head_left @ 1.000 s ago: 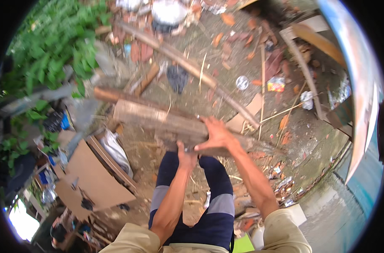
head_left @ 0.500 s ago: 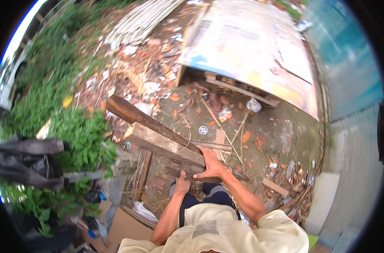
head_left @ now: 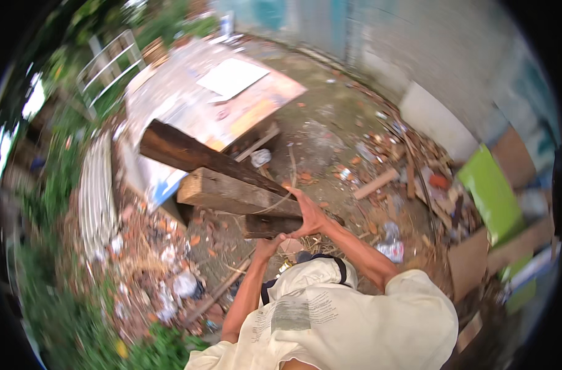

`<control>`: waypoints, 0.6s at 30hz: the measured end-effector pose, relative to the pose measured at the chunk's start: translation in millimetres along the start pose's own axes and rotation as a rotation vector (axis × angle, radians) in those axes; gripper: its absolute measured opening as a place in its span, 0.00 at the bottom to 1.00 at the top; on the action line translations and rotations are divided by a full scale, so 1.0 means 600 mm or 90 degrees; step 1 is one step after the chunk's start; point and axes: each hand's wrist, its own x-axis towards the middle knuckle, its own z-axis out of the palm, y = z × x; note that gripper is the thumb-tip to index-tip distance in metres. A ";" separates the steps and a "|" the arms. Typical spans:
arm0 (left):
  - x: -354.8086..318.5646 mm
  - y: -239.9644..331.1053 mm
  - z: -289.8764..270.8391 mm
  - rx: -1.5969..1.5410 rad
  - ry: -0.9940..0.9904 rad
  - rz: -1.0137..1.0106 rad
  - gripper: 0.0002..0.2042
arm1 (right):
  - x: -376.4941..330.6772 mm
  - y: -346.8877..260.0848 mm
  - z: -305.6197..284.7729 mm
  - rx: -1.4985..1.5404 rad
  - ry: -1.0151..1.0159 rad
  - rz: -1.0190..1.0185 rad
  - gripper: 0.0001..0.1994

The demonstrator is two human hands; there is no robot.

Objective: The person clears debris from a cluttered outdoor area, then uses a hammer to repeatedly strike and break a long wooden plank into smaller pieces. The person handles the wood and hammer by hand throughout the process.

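Several lengths of old timber lie stacked across my two hands, pointing away to the left. On top is a dark, weathered beam (head_left: pixel 191 152); below it sits a paler squared beam (head_left: pixel 228 191), and under that a shorter dark block (head_left: pixel 265 226). My right hand (head_left: pixel 310 214) grips their right end, thumb and fingers spread around it. From below, my left hand (head_left: pixel 270 245) holds the underside by the short block, its fingers partly hidden. A thin dry stem (head_left: pixel 291 166) curves over the beams.
A large painted board (head_left: pixel 176 80) rests low ahead on the left, a white sheet (head_left: pixel 233 78) on it. Corrugated sheets (head_left: pixel 97 197) lie at the left. Scrap wood (head_left: pixel 377 184) and rubbish litter the right, below a wall (head_left: pixel 380 37). A green panel (head_left: pixel 492 194) leans there.
My view has swung to the right, so the painted board now appears further left and the green panel has come in. Both hands still hold the timber, now raised a little closer.
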 end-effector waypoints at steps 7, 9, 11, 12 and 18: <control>0.071 0.058 0.011 0.132 -0.222 0.135 0.24 | -0.080 -0.071 -0.029 -0.094 0.264 0.038 0.64; 0.104 0.139 0.122 0.127 -0.230 0.154 0.19 | -0.085 -0.054 -0.111 -0.104 0.332 0.038 0.64; 0.108 0.178 0.193 0.174 -0.293 0.119 0.16 | -0.126 -0.058 -0.153 -0.084 0.399 0.045 0.64; 0.109 0.191 0.223 0.144 -0.294 0.121 0.15 | -0.139 -0.067 -0.169 -0.075 0.443 0.029 0.64; 0.056 0.154 0.335 -0.034 -0.452 0.195 0.40 | -0.275 -0.187 -0.200 0.091 0.625 0.078 0.66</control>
